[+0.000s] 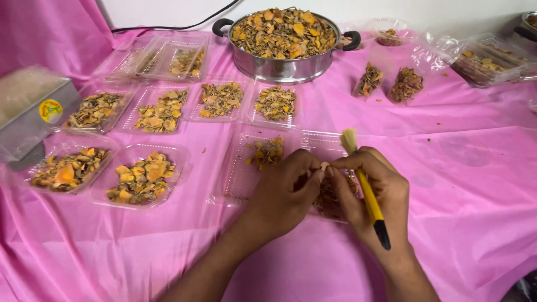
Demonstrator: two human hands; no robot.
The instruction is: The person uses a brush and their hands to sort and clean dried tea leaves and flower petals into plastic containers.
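1. The left hand [285, 193] and the right hand [372, 190] met over the open clear tray [240, 179], which lay in front of the steel pot [282, 64]. Their fingertips were pinched together on a small pale chip [324, 166].
2. The right hand was also clamped on a yellow-handled brush [369, 198], bristles up.
3. The chip looked light, dry and brittle, so it was best held by its edges, gently.
4. Filled trays [142, 179] sat left of the pot on the pink-covered counter [458, 184].

Yellow-handled brush [369, 198], bristles up, over tray [240, 179]
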